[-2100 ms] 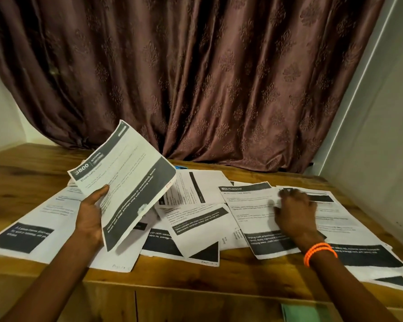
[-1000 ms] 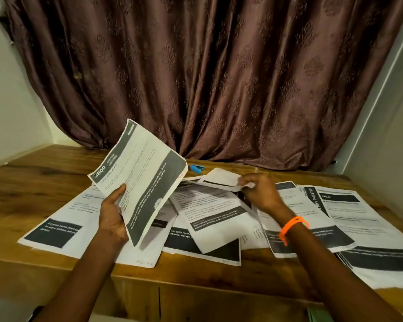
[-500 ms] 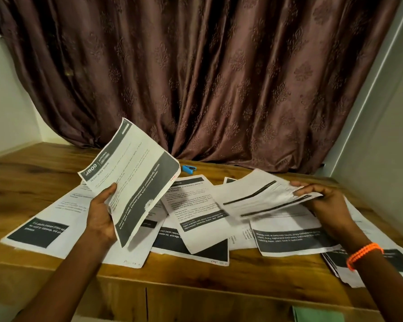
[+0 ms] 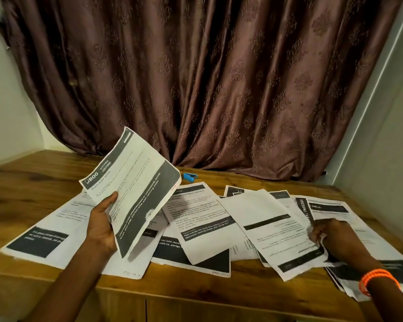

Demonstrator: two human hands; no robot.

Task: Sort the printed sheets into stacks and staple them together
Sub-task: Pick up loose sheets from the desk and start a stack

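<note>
The right hand pinches the near corner of a turned-over sheet low over the desk, probably to lay it on a pile. The left hand grips the kitchen sheet upright, as if for reading. Loose sheets lie between both sets of fingers; beyond them, a blue stapler waits.

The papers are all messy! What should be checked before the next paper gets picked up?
1. Left hand holds the raised "3800 Kitchen" printed sheet: ok.
2. Right hand grips the edge of the upside-down white sheet: ok.
3. Loose sheets lie in tidy stacks on the wooden table: not ok, they overlap.
4. Small blue stapler within sight by the brown curtain: ok.
5. Held pages match: cannot tell.
</note>
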